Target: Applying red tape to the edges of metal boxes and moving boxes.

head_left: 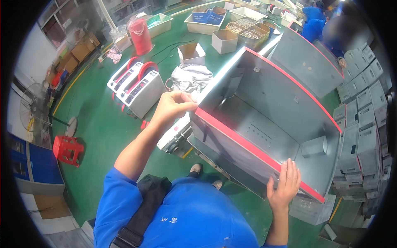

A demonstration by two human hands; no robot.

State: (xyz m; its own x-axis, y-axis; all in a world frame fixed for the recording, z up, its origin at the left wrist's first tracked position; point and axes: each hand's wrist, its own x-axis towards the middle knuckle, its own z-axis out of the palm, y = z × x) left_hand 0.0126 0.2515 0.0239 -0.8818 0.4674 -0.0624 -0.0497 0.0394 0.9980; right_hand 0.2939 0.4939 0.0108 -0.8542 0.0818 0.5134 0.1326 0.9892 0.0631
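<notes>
A large grey metal box (264,128), open at the top, stands in front of me. Red tape (237,136) runs along its near rim, and another red strip lines the far rim. At the box's near left corner, my left hand (178,106) is closed, thumb and forefinger pinching the tape's end. Toward the right end of the near rim, my right hand (284,184) lies with fingers stretched out, touching the red tape and holding nothing. Inside the box, a small grey block-shaped part (314,146) sits near the right wall.
Two tape dispensers (142,93) with red rolls stand left of the box, beside a white cloth (190,77). Another grey panel (308,62) with a red edge is beyond. Grey boxes (359,136) are stacked at right. A person (313,25) in blue works behind; a red stool (68,149) stands left.
</notes>
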